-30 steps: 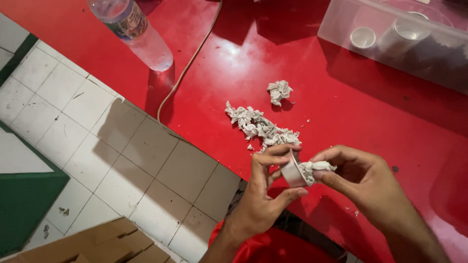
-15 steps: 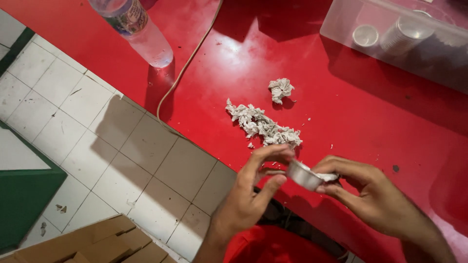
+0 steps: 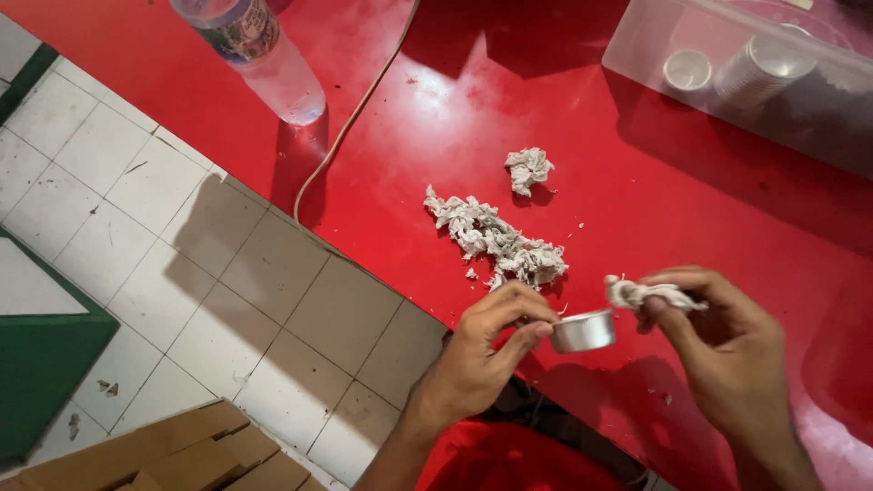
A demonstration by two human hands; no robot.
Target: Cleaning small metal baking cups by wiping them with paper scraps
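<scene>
My left hand (image 3: 482, 355) pinches a small round silver metal cup (image 3: 582, 331) by its rim, just above the near edge of the red table (image 3: 637, 182). My right hand (image 3: 718, 350) holds a crumpled grey-white wad (image 3: 641, 293) between thumb and fingers, just right of and above the cup. A pile of similar grey-white shreds (image 3: 496, 236) lies on the table beyond my left hand, with one separate crumpled lump (image 3: 528, 169) farther back.
A clear plastic water bottle (image 3: 259, 55) stands at the table's far left. A thin cord (image 3: 350, 118) runs across the table and over its edge. A clear plastic bin (image 3: 655, 41) with small white cups sits at the back right. White floor tiles and cardboard (image 3: 182, 455) lie at left.
The grey-white wad has come out of the metal cup. My right hand has drawn it away to the right while my left hand keeps the cup, which is tipped more upright.
</scene>
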